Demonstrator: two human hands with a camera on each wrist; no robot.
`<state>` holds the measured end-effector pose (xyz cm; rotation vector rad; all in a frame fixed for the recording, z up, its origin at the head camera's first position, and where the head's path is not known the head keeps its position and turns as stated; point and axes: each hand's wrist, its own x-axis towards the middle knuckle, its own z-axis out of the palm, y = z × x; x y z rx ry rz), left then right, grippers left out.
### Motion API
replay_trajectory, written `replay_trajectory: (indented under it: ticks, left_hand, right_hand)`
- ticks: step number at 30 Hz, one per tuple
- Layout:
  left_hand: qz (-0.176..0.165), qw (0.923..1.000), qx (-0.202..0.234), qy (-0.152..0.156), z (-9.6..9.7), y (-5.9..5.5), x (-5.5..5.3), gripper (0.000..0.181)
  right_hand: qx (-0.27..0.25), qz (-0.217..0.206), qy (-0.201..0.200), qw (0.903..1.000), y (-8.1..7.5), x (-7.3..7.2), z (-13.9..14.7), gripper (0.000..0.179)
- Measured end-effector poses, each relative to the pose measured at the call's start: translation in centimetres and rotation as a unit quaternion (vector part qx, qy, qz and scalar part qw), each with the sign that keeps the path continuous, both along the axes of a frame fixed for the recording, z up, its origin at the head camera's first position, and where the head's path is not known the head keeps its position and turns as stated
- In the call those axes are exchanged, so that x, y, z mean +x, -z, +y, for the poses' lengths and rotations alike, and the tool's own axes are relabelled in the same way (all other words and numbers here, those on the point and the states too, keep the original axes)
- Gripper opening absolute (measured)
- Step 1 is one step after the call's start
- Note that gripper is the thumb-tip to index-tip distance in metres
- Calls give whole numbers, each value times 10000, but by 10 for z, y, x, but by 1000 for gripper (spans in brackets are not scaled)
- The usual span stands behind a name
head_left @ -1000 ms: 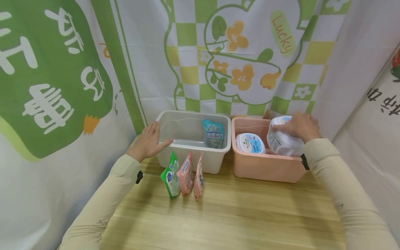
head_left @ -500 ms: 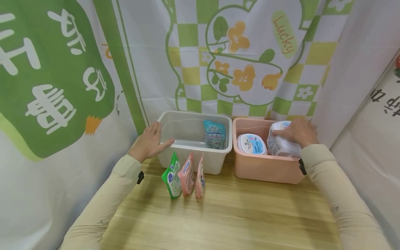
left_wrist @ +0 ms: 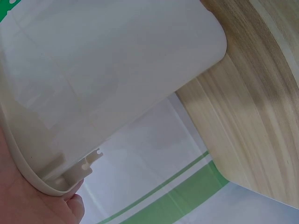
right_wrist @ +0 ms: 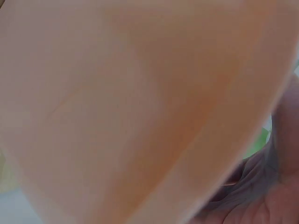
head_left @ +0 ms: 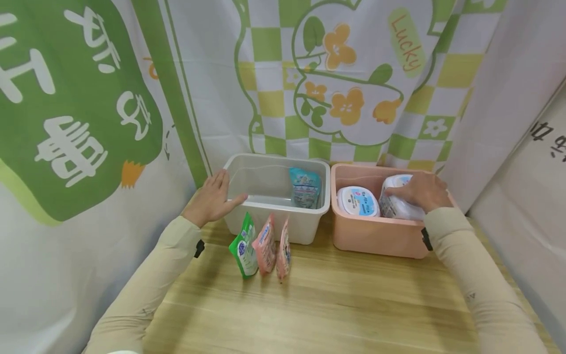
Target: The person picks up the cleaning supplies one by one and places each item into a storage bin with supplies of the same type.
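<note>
My right hand (head_left: 422, 191) grips a white plastic tub (head_left: 400, 207) with a blue-and-white label, inside the right part of the pink bin (head_left: 380, 238). A second white tub (head_left: 360, 201) sits left of it, its labelled lid facing up. In the right wrist view the bin's pink wall (right_wrist: 103, 93) covers most of the picture and hides the tub. My left hand (head_left: 211, 200) rests on the left rim of the light grey bin (head_left: 274, 223), thumb stretched along its front edge. Inside that bin a teal pouch (head_left: 306, 189) leans at the right end.
On the wooden table (head_left: 318, 305), before the grey bin, stand a green-and-white pouch (head_left: 244, 248) and two pink pouches, the left pink pouch (head_left: 265, 248) and the right pink pouch (head_left: 284, 253). A patterned curtain (head_left: 283, 103) hangs right behind both bins.
My right hand has lowered the white tub deeper into the pink bin, and the tub stands more upright. The left hand stays on the grey bin's rim.
</note>
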<state>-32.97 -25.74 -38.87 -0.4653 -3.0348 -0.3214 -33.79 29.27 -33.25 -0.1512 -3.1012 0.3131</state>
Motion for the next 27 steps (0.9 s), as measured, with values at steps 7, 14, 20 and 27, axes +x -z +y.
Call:
replay_trajectory:
  ticks: [7, 14, 20, 27]
  left_hand:
    - [-27, 10000, -5, 3, 0, -1, 0, 103]
    - [47, 10000, -51, 12, 1, -1, 1, 103]
    - [57, 10000, -41, 25, 1, -1, 1, 102]
    - [96, 9999, -46, 16, 1, 0, 1, 102]
  right_hand:
    - [-315, 401, -27, 9987, 11, 0, 2, 68]
    - [-249, 1118, -384, 9927, 22, 4, 5, 74]
    - [688, 1648, -816, 9805, 36, 0, 16, 81]
    - [1138, 1549, -854, 9776, 41, 0, 20, 85]
